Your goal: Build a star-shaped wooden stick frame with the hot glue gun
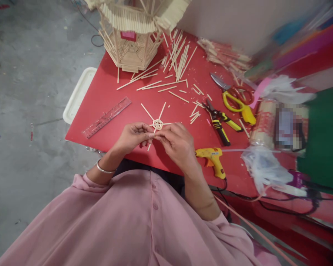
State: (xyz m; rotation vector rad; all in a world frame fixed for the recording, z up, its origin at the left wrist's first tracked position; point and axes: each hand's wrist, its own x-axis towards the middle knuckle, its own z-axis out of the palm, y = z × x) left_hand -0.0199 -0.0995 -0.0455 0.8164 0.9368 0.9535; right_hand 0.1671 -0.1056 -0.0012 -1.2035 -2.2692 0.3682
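Near the front edge of the red table, a small star-shaped frame of thin wooden sticks (158, 124) spreads its arms around a hexagonal middle. My left hand (135, 136) is closed in a pinch at the frame's near side. From the right, my right hand (176, 138) pinches at the same spot, its fingertips almost meeting the left ones. The fingers cover part of the frame's near arms. Whether a separate small stick piece is between the fingertips is too small to tell. A clear ruler (107, 117) lies to the left of the hands.
A stick-built model house (133, 48) stands at the back of the red table (100, 88). Loose sticks (180, 55) lie beside it. To the right are scissors (233, 96), yellow-black cutters (219, 120), a yellow glue gun (213, 159) with its cable, and plastic bags (266, 166).
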